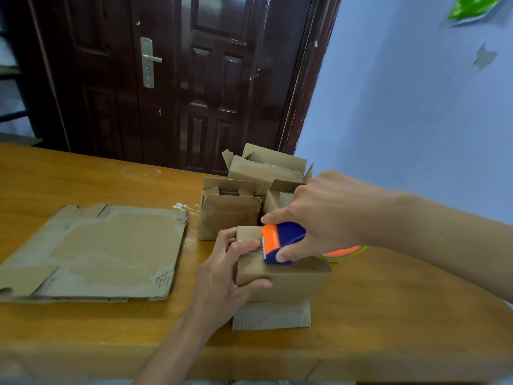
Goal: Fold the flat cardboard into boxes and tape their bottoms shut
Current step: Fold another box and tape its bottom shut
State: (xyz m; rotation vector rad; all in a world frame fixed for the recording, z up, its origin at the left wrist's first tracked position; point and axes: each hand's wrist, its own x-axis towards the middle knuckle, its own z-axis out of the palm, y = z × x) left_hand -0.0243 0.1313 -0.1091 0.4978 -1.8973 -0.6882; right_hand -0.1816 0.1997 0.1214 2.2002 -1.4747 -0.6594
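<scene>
My left hand (222,276) wraps the near-left corner of the small box (283,276), thumb along its front face, fingers curled over the top edge, one fingertip pressing down just beside the blade. My right hand (319,218) is closed around the tape dispenser (280,241), thumb at its near side, forefinger stretched along the far side. The serrated cutter sits on the box's upturned bottom, towards nine o'clock of the dispenser.

The box stands at the table's (388,315) middle, on top of a flat piece of cardboard (272,318). Finished boxes (230,215) cluster at twelve o'clock from it; a large flat cardboard sheet (94,251) lies at nine o'clock.

To cut cleanly, I judge I should keep my left fingertip pinning the tape close to the teeth, tilt the dispenser so the blade bites, then twist sharply rather than drag. My fingertip is very near those teeth, so I must mind it. Afterwards the loose end wants smoothing down over the edge.
</scene>
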